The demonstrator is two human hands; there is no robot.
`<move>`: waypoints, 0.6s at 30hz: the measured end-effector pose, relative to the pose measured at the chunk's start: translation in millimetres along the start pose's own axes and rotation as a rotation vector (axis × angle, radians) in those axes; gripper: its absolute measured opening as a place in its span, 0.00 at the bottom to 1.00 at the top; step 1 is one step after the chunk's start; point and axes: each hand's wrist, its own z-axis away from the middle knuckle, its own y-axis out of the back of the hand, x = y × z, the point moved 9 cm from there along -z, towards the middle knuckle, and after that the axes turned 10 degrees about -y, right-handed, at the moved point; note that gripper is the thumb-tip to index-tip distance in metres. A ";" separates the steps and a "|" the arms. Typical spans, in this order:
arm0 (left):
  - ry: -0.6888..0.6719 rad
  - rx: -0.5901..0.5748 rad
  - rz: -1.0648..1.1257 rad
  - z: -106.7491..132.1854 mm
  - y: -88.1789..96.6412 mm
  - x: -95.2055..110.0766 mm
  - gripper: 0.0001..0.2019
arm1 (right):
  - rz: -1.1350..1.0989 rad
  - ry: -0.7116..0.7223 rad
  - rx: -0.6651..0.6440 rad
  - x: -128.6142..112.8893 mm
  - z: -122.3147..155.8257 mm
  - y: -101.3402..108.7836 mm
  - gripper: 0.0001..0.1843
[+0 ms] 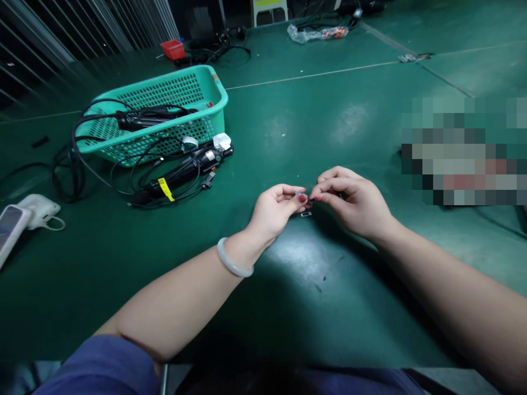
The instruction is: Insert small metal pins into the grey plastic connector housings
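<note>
My left hand [278, 208], with a pale bangle [231, 263] on its wrist, pinches a small part between thumb and fingertips. Meeting it from the right, my right hand [354, 197] has thumb and forefinger pressed together at a tiny dark piece [311, 199]. Both sets of fingertips almost touch, and they cover most of what they hold, so its kind does not show. Just below the fingertips, a small pale rectangular frame-like piece [306, 214] lies on the green table [263, 307].
A green plastic basket [222, 101] holding a black corded tool [144, 118] stands at the left. Another black tool [185, 173] with cables lies before it. A white device [39, 211] is at far left, a red bin [173, 49] at the back. The right side is pixelated.
</note>
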 end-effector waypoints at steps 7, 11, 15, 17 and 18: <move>0.007 -0.034 0.011 0.9 -2.8 -0.8 0.19 | 0.008 0.064 -0.026 -4.4 -0.5 1.7 0.08; 0.015 -0.038 0.013 1.8 -3.9 -1.3 0.18 | 0.025 0.093 -0.036 -7.5 0.2 2.4 0.08; 0.011 -0.035 0.026 1.3 -4.4 -0.6 0.17 | 0.042 0.129 -0.038 -12.7 1.8 3.4 0.08; 0.004 -0.034 0.021 0.8 -4.2 0.0 0.17 | 0.057 0.119 -0.053 -12.5 1.8 2.4 0.09; 0.001 -0.034 0.016 0.6 -4.0 0.2 0.16 | 0.063 0.110 -0.060 -11.9 1.7 1.8 0.09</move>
